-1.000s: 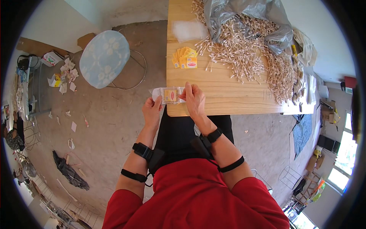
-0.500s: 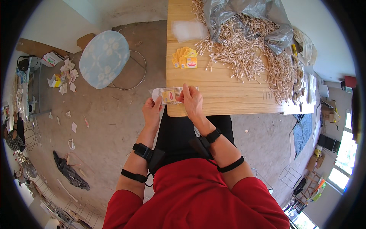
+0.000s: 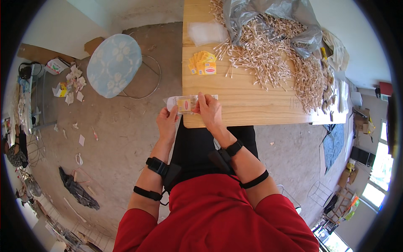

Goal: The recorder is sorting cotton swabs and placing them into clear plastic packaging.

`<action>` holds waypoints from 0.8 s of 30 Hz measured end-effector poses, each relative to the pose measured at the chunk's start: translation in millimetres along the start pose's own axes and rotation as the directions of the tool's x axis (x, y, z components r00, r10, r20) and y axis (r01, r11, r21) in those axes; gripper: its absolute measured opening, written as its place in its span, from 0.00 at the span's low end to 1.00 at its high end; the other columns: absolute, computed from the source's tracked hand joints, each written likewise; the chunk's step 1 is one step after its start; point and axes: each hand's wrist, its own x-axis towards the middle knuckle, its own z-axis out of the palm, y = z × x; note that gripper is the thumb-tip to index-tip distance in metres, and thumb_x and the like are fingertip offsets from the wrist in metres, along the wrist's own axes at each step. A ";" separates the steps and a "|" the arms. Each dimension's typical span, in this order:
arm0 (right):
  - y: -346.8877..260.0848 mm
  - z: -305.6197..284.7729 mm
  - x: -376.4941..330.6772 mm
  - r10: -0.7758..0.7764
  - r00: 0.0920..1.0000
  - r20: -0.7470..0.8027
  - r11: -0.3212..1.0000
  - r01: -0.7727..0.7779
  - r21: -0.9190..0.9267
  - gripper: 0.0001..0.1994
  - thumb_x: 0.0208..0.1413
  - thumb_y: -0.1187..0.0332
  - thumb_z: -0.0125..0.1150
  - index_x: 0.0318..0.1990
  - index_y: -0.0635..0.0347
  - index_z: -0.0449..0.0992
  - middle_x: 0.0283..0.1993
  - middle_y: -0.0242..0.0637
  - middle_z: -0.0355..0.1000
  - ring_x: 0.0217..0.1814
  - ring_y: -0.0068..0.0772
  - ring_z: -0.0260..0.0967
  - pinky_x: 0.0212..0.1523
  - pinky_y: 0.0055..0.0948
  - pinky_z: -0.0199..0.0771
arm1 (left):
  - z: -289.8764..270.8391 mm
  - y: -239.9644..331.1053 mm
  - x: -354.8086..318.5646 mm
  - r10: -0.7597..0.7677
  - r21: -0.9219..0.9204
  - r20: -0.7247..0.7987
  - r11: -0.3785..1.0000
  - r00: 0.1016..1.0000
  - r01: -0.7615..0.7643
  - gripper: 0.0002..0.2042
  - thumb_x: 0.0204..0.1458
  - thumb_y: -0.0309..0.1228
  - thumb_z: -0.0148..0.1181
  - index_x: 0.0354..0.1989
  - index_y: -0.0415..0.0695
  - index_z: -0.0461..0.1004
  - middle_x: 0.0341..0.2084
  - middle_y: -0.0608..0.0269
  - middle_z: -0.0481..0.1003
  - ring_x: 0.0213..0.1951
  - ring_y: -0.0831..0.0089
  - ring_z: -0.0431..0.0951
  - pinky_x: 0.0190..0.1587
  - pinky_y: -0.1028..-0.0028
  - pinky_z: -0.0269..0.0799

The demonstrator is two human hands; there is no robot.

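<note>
A clear plastic packet of cotton swabs (image 3: 184, 105) with a yellow card in it is held level over the near left corner of the wooden table. My left hand (image 3: 167, 119) pinches its left part from below. My right hand (image 3: 208, 110) grips the packet's right part, its fingers covering some of the swabs. Just beyond my hands lies a small fanned stack of yellow cards (image 3: 203, 64). Behind that rests a stack of clear plastic bags (image 3: 206, 32).
A large heap of loose cotton swabs (image 3: 260, 63) spreads over the table (image 3: 247, 105), partly under a grey plastic bag (image 3: 273, 12). To the left stands a round stool with a pale blue flowered cover (image 3: 114, 66). Paper scraps (image 3: 74, 78) litter the floor.
My right hand has shifted slightly left along the packet. The packet stays in both hands at nearly the same place.
</note>
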 end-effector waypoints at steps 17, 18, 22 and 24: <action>31.3 28.7 -2.2 -0.549 0.821 -0.155 0.835 0.546 -0.066 0.14 0.65 0.78 0.40 0.56 0.65 0.66 0.68 0.50 0.59 0.70 0.48 0.57 0.67 0.35 0.56 | 12.0 5.4 23.3 0.390 0.480 -0.016 0.811 0.921 -0.335 0.12 0.64 0.35 0.52 0.35 0.37 0.72 0.21 0.64 0.72 0.24 0.83 0.66 0.28 0.78 0.65; 30.8 31.9 -2.7 -0.552 0.821 -0.143 0.833 0.547 -0.080 0.14 0.66 0.78 0.40 0.56 0.65 0.66 0.68 0.50 0.59 0.70 0.48 0.56 0.68 0.36 0.55 | 13.5 3.5 23.3 0.420 0.467 -0.023 0.807 0.907 -0.362 0.12 0.64 0.35 0.53 0.35 0.37 0.72 0.20 0.63 0.72 0.24 0.82 0.66 0.28 0.76 0.65; 27.4 35.7 -5.6 -0.543 0.834 -0.101 0.840 0.537 -0.084 0.14 0.66 0.77 0.40 0.56 0.65 0.66 0.69 0.50 0.58 0.71 0.48 0.56 0.68 0.36 0.55 | 14.4 -0.9 24.0 0.467 0.459 -0.027 0.791 0.884 -0.404 0.12 0.63 0.34 0.53 0.33 0.36 0.71 0.20 0.58 0.72 0.25 0.78 0.67 0.28 0.72 0.66; 27.5 34.9 -5.9 -0.459 0.873 -0.166 0.864 0.482 0.145 0.14 0.67 0.78 0.39 0.57 0.65 0.66 0.70 0.45 0.56 0.72 0.41 0.53 0.70 0.33 0.51 | 11.9 -2.5 24.8 0.461 0.488 -0.021 0.779 0.887 -0.393 0.12 0.63 0.34 0.53 0.33 0.36 0.71 0.21 0.57 0.73 0.25 0.78 0.68 0.28 0.71 0.67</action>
